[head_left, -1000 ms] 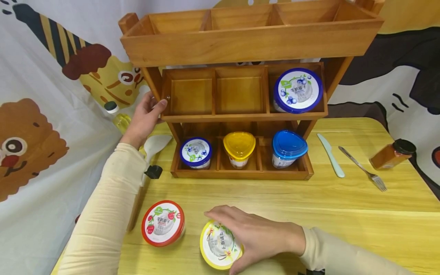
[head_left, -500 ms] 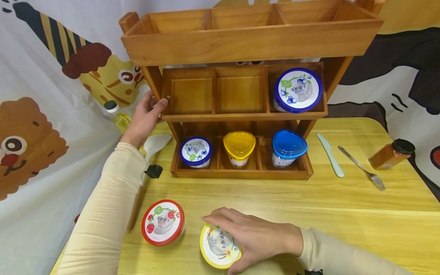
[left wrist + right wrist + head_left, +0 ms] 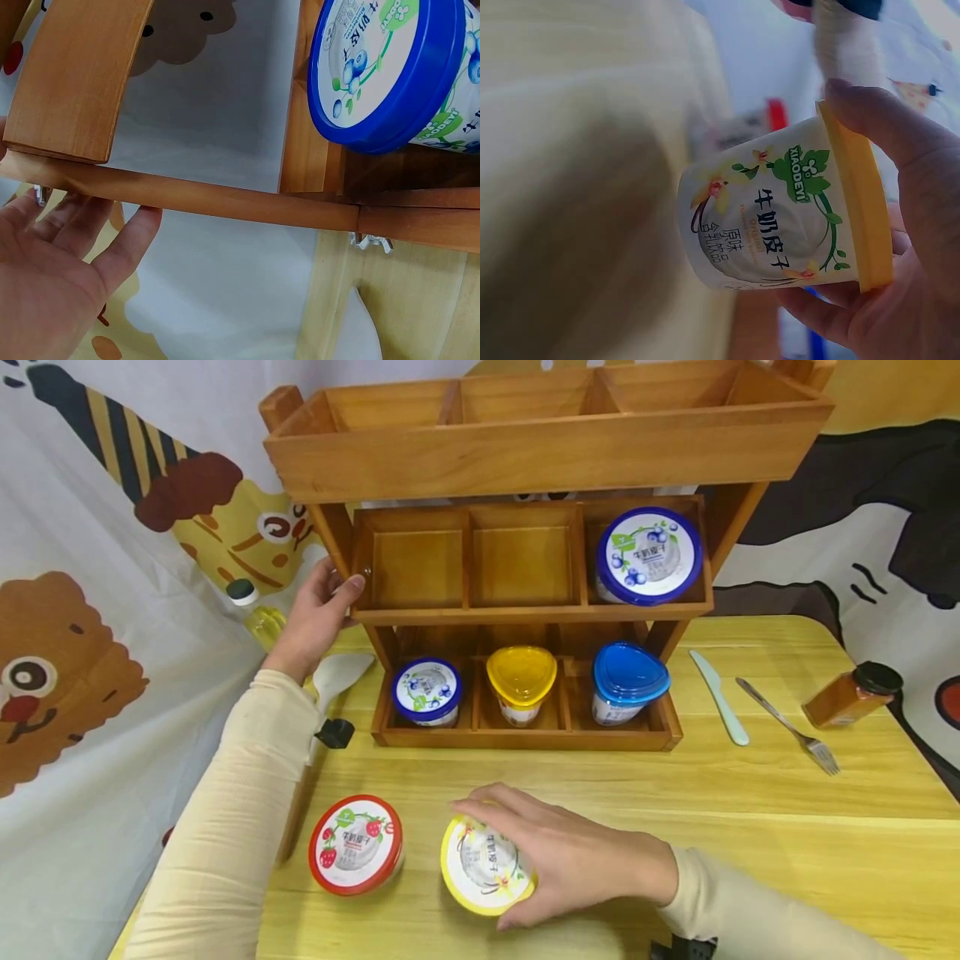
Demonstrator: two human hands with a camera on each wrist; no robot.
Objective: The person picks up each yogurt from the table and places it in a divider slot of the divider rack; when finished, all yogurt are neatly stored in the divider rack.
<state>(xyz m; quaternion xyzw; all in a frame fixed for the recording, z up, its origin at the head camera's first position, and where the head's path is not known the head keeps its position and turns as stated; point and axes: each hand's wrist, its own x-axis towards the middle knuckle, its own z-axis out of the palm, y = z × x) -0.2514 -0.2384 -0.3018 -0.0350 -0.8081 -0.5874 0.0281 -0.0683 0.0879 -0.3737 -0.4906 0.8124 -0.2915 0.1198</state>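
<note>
My right hand [image 3: 573,856] holds a yogurt cup [image 3: 483,868] with a yellow-rimmed lid, thumb and fingers around the lid. In the right wrist view the cup [image 3: 772,217] leans over, its shadow on the table apart from it. My left hand [image 3: 318,614] grips the left upright of a three-tier wooden rack [image 3: 540,456]; the left wrist view has its fingertips against the wooden post [image 3: 225,204]. A red-lidded strawberry cup [image 3: 356,843] stands left of the held cup. On the middle tier, a large blueberry cup [image 3: 650,556] occupies the right compartment.
The bottom tier holds a small blueberry cup [image 3: 427,692], a yellow-lidded cup [image 3: 522,681] and a blue-lidded cup [image 3: 630,683]. To the right lie a pale green knife [image 3: 718,697], a fork [image 3: 787,727] and a jar [image 3: 851,695]. Behind my left arm are an oil bottle [image 3: 262,620] and a white spatula [image 3: 341,675].
My right hand has raised the yellow-rimmed cup and moved it slightly toward the rack, tilting it. The left hand has stayed on the rack.
</note>
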